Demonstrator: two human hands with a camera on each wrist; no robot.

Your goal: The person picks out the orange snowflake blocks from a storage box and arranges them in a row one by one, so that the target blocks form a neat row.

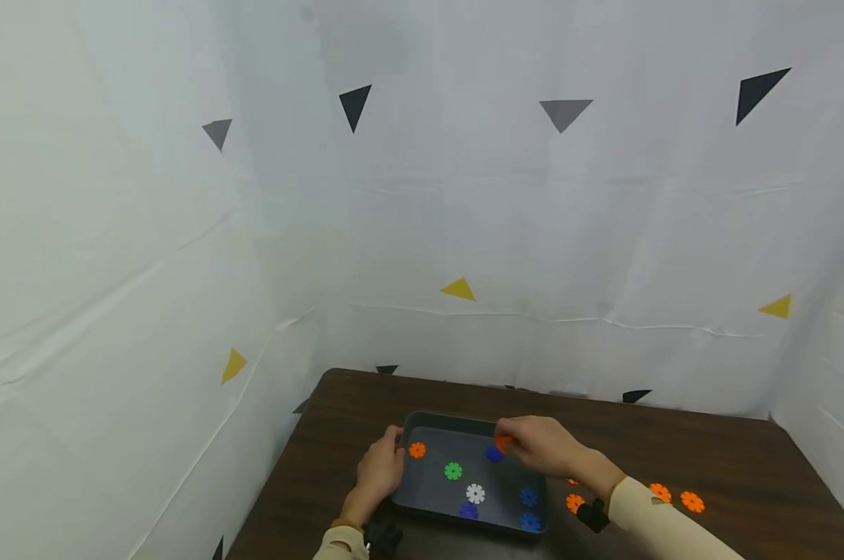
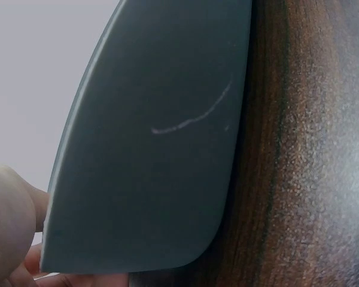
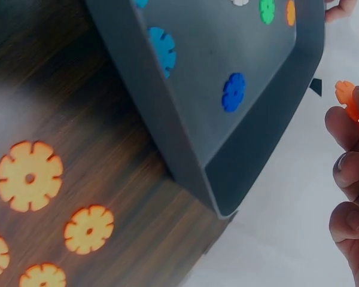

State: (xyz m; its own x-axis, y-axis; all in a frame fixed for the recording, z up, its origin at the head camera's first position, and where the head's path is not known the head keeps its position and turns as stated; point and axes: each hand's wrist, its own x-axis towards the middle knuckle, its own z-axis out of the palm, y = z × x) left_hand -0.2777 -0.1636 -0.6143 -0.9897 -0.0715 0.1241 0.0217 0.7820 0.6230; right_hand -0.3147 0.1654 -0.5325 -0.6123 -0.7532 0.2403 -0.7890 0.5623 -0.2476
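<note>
A dark grey rectangular tray (image 1: 436,490) sits on the table. At its left end, my left hand (image 1: 382,467) grips the rim; in the left wrist view the thumb and fingertips show around a corner of the tray wall (image 2: 143,179). My right hand (image 1: 542,445) is above the tray's right far corner, pinching an orange notched disc (image 3: 345,92) between thumb and forefinger. Inside the tray lie an orange disc (image 1: 418,450), a green disc (image 1: 453,470), a white disc (image 1: 475,493) and several blue discs (image 3: 233,92).
Several loose orange discs (image 3: 30,176) lie on the dark wooden table (image 1: 744,467), right of the tray and partly behind the right forearm. White sheeting (image 1: 534,233) with black, grey and yellow triangles hangs behind the table and at its sides.
</note>
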